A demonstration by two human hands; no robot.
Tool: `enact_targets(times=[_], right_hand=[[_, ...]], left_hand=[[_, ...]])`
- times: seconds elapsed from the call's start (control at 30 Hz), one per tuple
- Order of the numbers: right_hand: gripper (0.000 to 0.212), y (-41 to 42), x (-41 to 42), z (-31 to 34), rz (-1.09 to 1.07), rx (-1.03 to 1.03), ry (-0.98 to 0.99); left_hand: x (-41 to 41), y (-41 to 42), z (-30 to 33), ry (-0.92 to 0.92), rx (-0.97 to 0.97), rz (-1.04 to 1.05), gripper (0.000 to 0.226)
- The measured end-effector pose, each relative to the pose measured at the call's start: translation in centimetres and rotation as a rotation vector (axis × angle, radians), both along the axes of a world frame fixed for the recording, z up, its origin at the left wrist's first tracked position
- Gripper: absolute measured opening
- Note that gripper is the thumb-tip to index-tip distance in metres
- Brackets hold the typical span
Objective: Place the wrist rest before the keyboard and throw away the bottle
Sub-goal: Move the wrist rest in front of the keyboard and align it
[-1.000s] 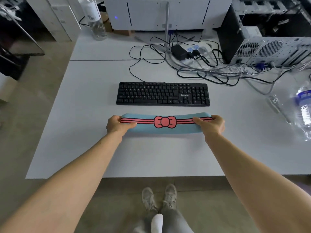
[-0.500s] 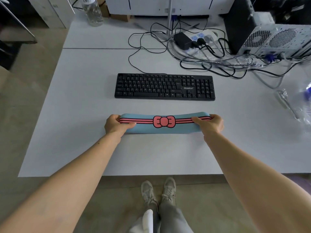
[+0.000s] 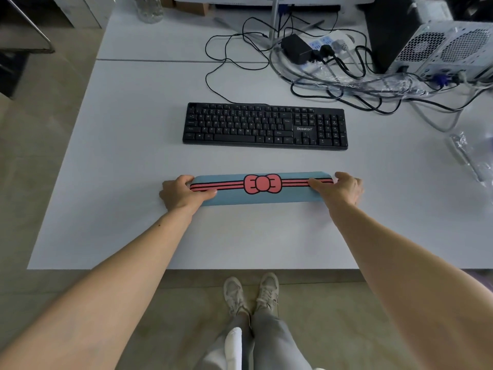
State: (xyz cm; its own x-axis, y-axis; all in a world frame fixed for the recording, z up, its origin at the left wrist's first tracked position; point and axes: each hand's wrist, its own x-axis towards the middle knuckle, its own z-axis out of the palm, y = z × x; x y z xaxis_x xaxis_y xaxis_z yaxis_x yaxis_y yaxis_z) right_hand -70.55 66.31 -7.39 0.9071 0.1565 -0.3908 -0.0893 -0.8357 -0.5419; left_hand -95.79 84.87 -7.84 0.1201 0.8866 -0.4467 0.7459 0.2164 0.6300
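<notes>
A long light-blue wrist rest [image 3: 262, 194] with a pink bow and pink stripes lies flat on the white table [image 3: 133, 161], a gap nearer to me than the black keyboard [image 3: 265, 126]. My left hand [image 3: 184, 194] grips its left end and my right hand [image 3: 340, 189] grips its right end. A crumpled clear plastic bottle [image 3: 472, 156] lies at the table's right edge, mostly cut off by the frame. A second clear bottle [image 3: 149, 8] stands upright at the far left of the table.
A tangle of black and grey cables [image 3: 333, 76] and a power strip [image 3: 320, 48] lie behind the keyboard. A computer tower [image 3: 440, 41] stands at the far right and a monitor stand [image 3: 273, 20] at the back. My feet [image 3: 250, 292] stand below the table's near edge.
The view has tilted down and drifted left, so the right bottle has slid nearly out of frame. The wrist rest and both hands keep their place on the table.
</notes>
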Motion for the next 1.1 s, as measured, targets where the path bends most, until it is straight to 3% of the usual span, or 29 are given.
enact_targets(times=[0.13, 0.23, 0.33, 0.47, 1.1], right_hand=[[0.084, -1.1, -0.1, -0.4, 0.392, -0.047, -0.194], [0.095, -1.7, 0.1, -1.0, 0.632, -0.053, -0.207], [0.103, -1.9, 0.3, -1.1, 0.735, -0.073, -0.189], [0.107, -1.9, 0.6, -1.3, 0.753, -0.083, -0.164], [0.099, -2.0, 0.9, -1.3, 0.748, -0.057, -0.205]], left_hand=[[-0.2, -0.5, 0.4, 0.015, 0.151, -0.167, 0.065], [-0.3, -1.1, 0.7, -0.016, 0.196, -0.349, 0.083], [-0.3, -1.4, 0.5, -0.015, 0.199, -0.482, 0.096], [-0.6, -1.0, 0.0, 0.046, 0.19, -0.529, 0.108], [-0.7, -0.3, -0.2, 0.048, 0.217, -0.522, 0.099]])
